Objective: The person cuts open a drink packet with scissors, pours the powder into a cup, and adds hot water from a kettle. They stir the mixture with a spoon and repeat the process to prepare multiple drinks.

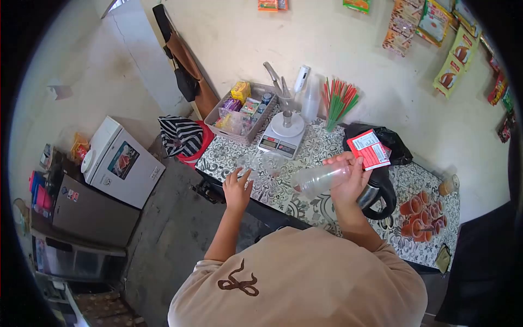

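My right hand [350,185] is closed around a clear plastic cup [316,181], which lies tilted on its side in the grip above the table. A red and white sachet [370,150] is pinched in the same hand, held up at the fingertips. My left hand [238,189] hovers by the table's front edge with its fingers apart and nothing visible in them. Just beyond it, clear plastic pieces that look like lids [272,162] sit on the patterned tabletop [291,204].
A kitchen scale [282,136] bears a small metal cup. Left of it stands a basket [239,132] of packets; behind are stacked cups [311,98] and red and green straws [339,103]. A kettle [378,193], black bag [400,143] and several reddish-brown cups [417,215] occupy the right.
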